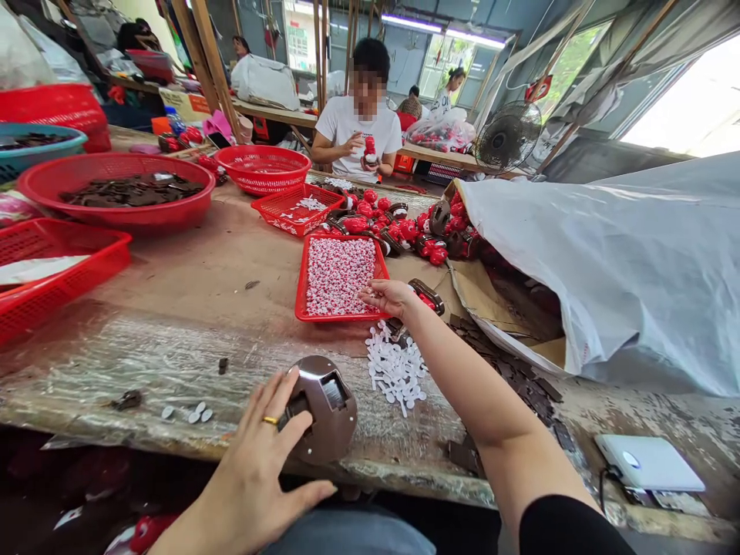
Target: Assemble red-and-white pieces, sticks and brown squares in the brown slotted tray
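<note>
My left hand [254,455] grips a round brown plastic shell [331,408] with a square opening, holding it on the worn wooden table edge [173,362]. My right hand [388,298] reaches across to the right corner of a red plastic tray [341,316] heaped with small red-and-white pieces, and nothing shows in its fingers. Below that hand lies a loose pile of white plastic pegs [396,370]. Several small white discs [193,412] sit left of the shell. A brown-and-red assembled piece [426,297] lies just beyond my right hand.
Red-and-brown parts [381,223] spread across the table's far side. A round red basket of dark pieces [116,193] and red baskets stand left. A white sack [607,270] lies right, above spilled brown pieces [509,370]. A co-worker [358,131] sits opposite, holding a red item.
</note>
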The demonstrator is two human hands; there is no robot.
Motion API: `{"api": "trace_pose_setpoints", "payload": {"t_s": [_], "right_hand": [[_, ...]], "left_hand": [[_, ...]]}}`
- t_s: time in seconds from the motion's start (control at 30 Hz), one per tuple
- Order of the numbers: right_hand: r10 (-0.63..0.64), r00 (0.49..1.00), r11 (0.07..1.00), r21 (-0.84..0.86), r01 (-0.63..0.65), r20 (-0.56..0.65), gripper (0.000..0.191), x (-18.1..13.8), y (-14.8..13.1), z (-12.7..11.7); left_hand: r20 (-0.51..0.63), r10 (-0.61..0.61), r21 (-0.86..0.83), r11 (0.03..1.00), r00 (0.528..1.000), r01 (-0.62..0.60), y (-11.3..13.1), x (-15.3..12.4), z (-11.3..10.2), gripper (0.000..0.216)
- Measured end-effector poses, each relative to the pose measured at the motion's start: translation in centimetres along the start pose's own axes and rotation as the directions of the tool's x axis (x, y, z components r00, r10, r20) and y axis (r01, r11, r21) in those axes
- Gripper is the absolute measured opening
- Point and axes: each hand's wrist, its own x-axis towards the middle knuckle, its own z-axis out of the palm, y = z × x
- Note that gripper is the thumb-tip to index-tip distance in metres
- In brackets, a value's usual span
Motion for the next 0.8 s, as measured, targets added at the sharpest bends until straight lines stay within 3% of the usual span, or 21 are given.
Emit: {"api": "trace_pose_setpoints", "payload": {"t_s": [0.1,0.23,0.37,0.6,0.7,0.8], "right_hand": [[-0.025,1.0,1.0,-0.011,0.025,-0.006,0.026,0.1,0.3,-0.2],[-0.039,0.999,0.999,-0.011,0.038,-0.003,0.026,0.1,0.2,-0.5],[0.006,0.998,0.999,0.035,-0.008,0.058,0.016,-0.4,-0.6,-0.7],[0.013,0.994,0.994,0.111,-0.025,0.109,0.019,-1.7,-0.6,-0.8],[0.005,0.992,0.994,0.103,-0.018,0.125,0.024,-2.8,-0.4,-0.8],[0.027,0.983,0.996,0.076,-0.041,0.18,0.023,-5.3,0.3,-0.7]], "left_hand": [[0.007,0.008,0.005,1.0,1.0,-0.008,-0.2,0.3,-0.1,0.043],[-0.068,-0.013,0.043,0.999,0.998,0.016,-1.0,0.4,0.0,0.036],[-0.042,-0.031,-0.076,0.997,0.999,0.028,-0.8,0.3,0.3,0.025],[-0.096,-0.053,-0.047,0.998,0.994,0.048,-0.8,0.7,0.2,0.026],[-0.09,-0.032,-0.093,0.995,0.995,0.024,-1.2,0.7,0.5,0.015],[-0.145,-0.033,-0.093,0.996,0.989,0.019,-1.3,0.6,1.2,0.023]]}}
